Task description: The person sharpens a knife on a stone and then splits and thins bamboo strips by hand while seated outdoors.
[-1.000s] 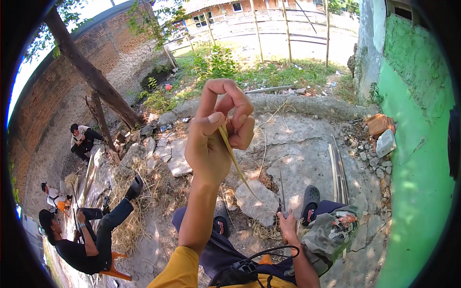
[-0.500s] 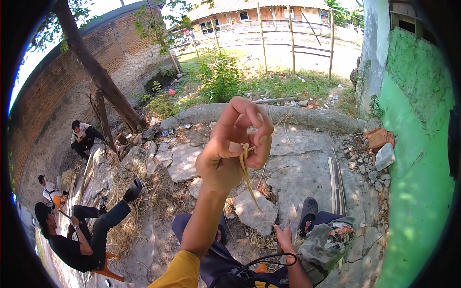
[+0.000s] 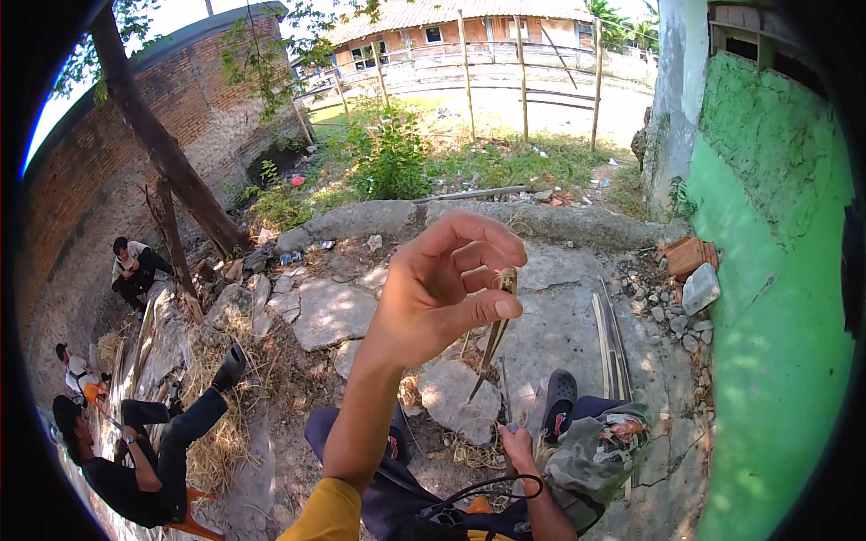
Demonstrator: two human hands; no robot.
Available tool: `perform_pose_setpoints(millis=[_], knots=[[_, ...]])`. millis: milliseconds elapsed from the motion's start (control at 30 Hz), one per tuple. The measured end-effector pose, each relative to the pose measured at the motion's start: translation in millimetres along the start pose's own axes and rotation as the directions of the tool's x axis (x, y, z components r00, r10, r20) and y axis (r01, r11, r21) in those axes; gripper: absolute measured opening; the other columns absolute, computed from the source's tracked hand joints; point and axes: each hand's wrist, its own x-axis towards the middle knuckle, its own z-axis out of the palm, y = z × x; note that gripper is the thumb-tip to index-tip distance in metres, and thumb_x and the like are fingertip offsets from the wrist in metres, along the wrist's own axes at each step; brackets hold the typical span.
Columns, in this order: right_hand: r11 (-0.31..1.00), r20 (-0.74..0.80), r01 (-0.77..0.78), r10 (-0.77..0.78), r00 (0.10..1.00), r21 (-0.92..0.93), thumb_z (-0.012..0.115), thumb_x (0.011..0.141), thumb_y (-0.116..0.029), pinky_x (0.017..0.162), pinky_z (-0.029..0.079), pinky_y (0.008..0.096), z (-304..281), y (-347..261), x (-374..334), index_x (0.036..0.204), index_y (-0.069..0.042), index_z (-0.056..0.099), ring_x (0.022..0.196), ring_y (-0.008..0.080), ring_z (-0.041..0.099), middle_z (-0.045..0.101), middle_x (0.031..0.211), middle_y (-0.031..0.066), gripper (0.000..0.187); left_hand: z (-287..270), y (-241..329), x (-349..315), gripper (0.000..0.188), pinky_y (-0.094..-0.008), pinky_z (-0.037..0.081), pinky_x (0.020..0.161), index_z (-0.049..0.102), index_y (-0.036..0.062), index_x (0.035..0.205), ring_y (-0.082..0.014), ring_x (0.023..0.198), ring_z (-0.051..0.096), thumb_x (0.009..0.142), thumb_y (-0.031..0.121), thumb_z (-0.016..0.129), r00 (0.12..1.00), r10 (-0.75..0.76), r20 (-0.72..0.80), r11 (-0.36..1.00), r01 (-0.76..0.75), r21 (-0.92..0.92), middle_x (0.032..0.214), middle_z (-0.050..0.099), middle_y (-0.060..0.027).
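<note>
Raised in front of me, my left hand (image 3: 433,302) is closed in a pinch, thumb against curled fingers. From it a narrow brown strip (image 3: 493,343), like split bamboo or dried leaf, hangs down, folded over at its upper end. Low near my lap, my right hand (image 3: 518,448) is wrapped round the handle of a slim knife (image 3: 505,389) whose thin grey blade points up and away. The blade stands just right of the strip's lower end; I cannot tell whether they touch.
A camouflage-patterned bag (image 3: 600,451) lies by my right leg. Long split strips (image 3: 612,347) rest on cracked concrete. Bricks (image 3: 690,257) and rubble line the green wall (image 3: 767,361). Several people sit at left, one on an orange stool (image 3: 191,518) beside dry straw (image 3: 221,442).
My left hand has turned and moved slightly down and right; the strip has swung with it. The knife in my right hand now shows more plainly. The view has shifted a little.
</note>
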Motion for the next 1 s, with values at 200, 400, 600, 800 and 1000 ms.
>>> perform_pose_setpoints(millis=[200, 400, 600, 800, 1000], knots=[[0.949, -0.171, -0.007, -0.050, 0.984, -0.315, 0.068, 0.079, -0.045, 0.076, 0.055, 0.0460, 43, 23, 24, 0.083, 0.005, 0.071, 0.081, 0.0377, 0.071, 0.071, 0.076, 0.0226, 0.050, 8, 1, -2, 0.037, -0.0262, 0.055, 0.083, 0.061, 0.0037, 0.106, -0.0077, 0.099, 0.061, 0.077, -0.010, 0.079, 0.995, 0.034, -0.098, 0.993, -0.023, 0.120, 0.112, 0.062, -0.0032], [0.900, -0.050, 0.019, -0.045, 0.998, -0.435, 0.067, 0.081, -0.039, 0.082, 0.053, 0.0512, 58, 21, 6, 0.102, 0.005, 0.066, 0.095, 0.0441, 0.067, 0.069, 0.099, 0.0282, 0.048, -7, 13, -12, 0.031, -0.0232, 0.055, 0.079, 0.063, 0.0021, 0.104, -0.0069, 0.090, 0.062, 0.079, -0.007, 0.079, 0.964, 0.177, -0.197, 0.942, -0.108, 0.316, 0.106, 0.064, -0.0036], [0.870, -0.033, 0.060, -0.087, 0.996, -0.489, 0.078, 0.077, -0.027, 0.087, 0.054, 0.0496, 82, 34, 4, 0.104, 0.009, 0.059, 0.099, 0.0439, 0.066, 0.066, 0.103, 0.0313, 0.049, -20, 8, -10, 0.029, -0.0235, 0.056, 0.076, 0.062, 0.0009, 0.108, -0.0106, 0.092, 0.063, 0.083, -0.007, 0.075, 0.923, 0.326, -0.202, 0.872, -0.211, 0.442, 0.103, 0.064, -0.0056], [0.803, 0.052, 0.171, -0.173, 0.984, -0.571, 0.073, 0.079, -0.019, 0.092, 0.052, 0.0484, 112, 59, 15, 0.110, 0.011, 0.057, 0.107, 0.0475, 0.062, 0.061, 0.114, 0.0341, 0.046, -30, 13, -15, 0.030, -0.0240, 0.056, 0.074, 0.062, -0.0010, 0.108, -0.0120, 0.093, 0.063, 0.082, -0.008, 0.075, 0.913, 0.354, -0.202, 0.831, -0.208, 0.515, 0.103, 0.064, -0.0065], [0.830, 0.125, 0.122, -0.063, 0.990, -0.544, 0.068, 0.078, -0.022, 0.093, 0.051, 0.0477, 100, 34, 21, 0.110, 0.004, 0.066, 0.106, 0.0433, 0.064, 0.066, 0.112, 0.0297, 0.041, -28, 25, -23, 0.034, -0.0263, 0.060, 0.084, 0.062, -0.0007, 0.107, -0.0113, 0.095, 0.064, 0.078, -0.009, 0.078, 0.910, 0.369, -0.191, 0.809, -0.213, 0.547, 0.106, 0.064, -0.0063]])
